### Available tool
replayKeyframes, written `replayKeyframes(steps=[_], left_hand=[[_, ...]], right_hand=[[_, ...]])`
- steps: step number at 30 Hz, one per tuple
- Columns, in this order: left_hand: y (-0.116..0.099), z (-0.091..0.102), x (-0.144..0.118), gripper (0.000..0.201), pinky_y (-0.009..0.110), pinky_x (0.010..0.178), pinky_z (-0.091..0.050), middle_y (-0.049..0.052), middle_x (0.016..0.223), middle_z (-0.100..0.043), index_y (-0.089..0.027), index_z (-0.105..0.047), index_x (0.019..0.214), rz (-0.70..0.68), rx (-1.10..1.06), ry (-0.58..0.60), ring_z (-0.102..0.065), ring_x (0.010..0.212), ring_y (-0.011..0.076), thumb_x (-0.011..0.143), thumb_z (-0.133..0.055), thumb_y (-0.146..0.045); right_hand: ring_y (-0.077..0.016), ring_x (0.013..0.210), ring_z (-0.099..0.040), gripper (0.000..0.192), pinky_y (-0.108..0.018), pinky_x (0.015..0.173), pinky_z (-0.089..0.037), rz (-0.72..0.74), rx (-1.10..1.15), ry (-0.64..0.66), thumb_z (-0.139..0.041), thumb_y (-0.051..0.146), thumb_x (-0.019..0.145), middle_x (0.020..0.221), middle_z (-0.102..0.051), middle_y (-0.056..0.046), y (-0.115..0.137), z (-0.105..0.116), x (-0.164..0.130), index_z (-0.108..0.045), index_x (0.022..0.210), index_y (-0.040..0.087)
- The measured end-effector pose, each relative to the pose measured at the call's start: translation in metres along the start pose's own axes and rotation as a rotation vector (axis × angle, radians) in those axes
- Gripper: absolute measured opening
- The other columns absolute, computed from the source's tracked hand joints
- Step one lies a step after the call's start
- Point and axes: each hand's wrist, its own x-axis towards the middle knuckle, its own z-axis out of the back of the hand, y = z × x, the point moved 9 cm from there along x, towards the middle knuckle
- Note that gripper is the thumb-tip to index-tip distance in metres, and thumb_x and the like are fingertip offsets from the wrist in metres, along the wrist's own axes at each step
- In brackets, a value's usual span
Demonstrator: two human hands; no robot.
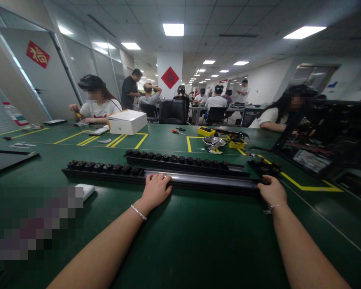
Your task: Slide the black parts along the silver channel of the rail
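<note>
A long black power strip housing lies across the green table in front of me. Round black socket modules fill its left part, while the channel to the right of them is bare and shiny. My left hand is closed over the housing near its middle, beside the last module in the row. At the right end, my right hand pinches a small black socket module, partly hidden by the fingers. Just behind lies a second housing, also lined with socket modules.
Loose black modules lie behind my right hand. Farther back are a metal bowl, yellow trays, a screwdriver and a white box. A black open-framed case stands at right. People sit across the table.
</note>
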Motion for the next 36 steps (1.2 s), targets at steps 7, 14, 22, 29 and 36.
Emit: replayKeyframes(steps=[7, 14, 22, 29, 36], left_hand=[[0.000, 0.000, 0.000, 0.026, 0.044, 0.092, -0.028, 0.004, 0.100, -0.061, -0.027, -0.057, 0.108, -0.009, 0.009, -0.008, -0.052, 0.099, 0.0242, 0.085, -0.048, -0.035], [-0.001, 0.001, 0.000, 0.025, 0.043, 0.091, -0.027, 0.005, 0.100, -0.061, -0.027, -0.057, 0.107, -0.017, 0.013, -0.022, -0.053, 0.098, 0.0239, 0.085, -0.048, -0.035], [-0.001, 0.000, -0.001, 0.025, 0.043, 0.089, -0.029, 0.004, 0.098, -0.061, -0.026, -0.057, 0.107, -0.028, 0.030, -0.048, -0.053, 0.096, 0.0237, 0.085, -0.049, -0.035], [-0.001, 0.002, -0.001, 0.025, 0.043, 0.089, -0.030, 0.003, 0.096, -0.061, -0.026, -0.057, 0.106, -0.036, 0.030, -0.057, -0.053, 0.094, 0.0236, 0.085, -0.048, -0.035], [-0.001, 0.001, -0.001, 0.026, 0.042, 0.090, -0.030, 0.004, 0.097, -0.061, -0.026, -0.057, 0.107, -0.025, 0.025, -0.046, -0.052, 0.096, 0.0234, 0.085, -0.049, -0.036]], right_hand=[[-0.0277, 0.097, -0.055, 0.046, -0.037, 0.082, -0.042, -0.064, 0.012, -0.008, -0.054, 0.031, 0.066, 0.113, -0.060, -0.010, -0.007, 0.013, -0.004, -0.060, 0.111, 0.024], [-0.0269, 0.096, -0.056, 0.044, -0.036, 0.083, -0.042, -0.120, 0.011, -0.055, -0.055, 0.031, 0.067, 0.112, -0.061, -0.010, -0.019, 0.023, -0.001, -0.062, 0.109, 0.024], [-0.0258, 0.093, -0.057, 0.046, -0.036, 0.079, -0.044, -0.183, -0.007, -0.180, -0.052, 0.026, 0.068, 0.110, -0.062, -0.011, -0.048, 0.040, 0.006, -0.062, 0.113, 0.021], [-0.0282, 0.093, -0.054, 0.050, -0.038, 0.075, -0.040, -0.122, -0.092, -0.133, -0.053, 0.034, 0.072, 0.107, -0.063, -0.015, -0.054, 0.025, 0.016, -0.060, 0.119, 0.020], [-0.0322, 0.090, -0.053, 0.051, -0.040, 0.064, -0.035, -0.097, -0.162, -0.097, -0.048, 0.039, 0.075, 0.105, -0.062, -0.020, -0.051, 0.012, 0.025, -0.060, 0.121, 0.020]])
